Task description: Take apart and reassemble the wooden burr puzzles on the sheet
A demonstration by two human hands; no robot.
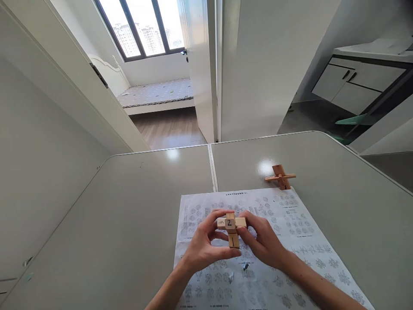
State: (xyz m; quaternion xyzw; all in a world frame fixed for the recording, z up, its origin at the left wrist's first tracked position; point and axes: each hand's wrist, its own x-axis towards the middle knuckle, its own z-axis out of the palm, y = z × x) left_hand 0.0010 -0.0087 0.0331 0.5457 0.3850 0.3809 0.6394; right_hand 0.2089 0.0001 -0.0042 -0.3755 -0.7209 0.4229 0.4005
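A small wooden burr puzzle [231,228] made of crossed bars, with numbers such as 2 and 1 on its ends, is held between both hands above a printed paper sheet [290,224]. My left hand [201,245] pinches its left side with thumb and fingers. My right hand [263,241] grips its right side, fingers curled round the bars. A second wooden cross-shaped puzzle [280,176] lies on the table beyond the sheet, to the right.
The grey table [129,215] has a seam down its middle and rounded far corners. Behind it, an open door shows a bedroom with a window. A wall stands at the left, cabinets at the far right.
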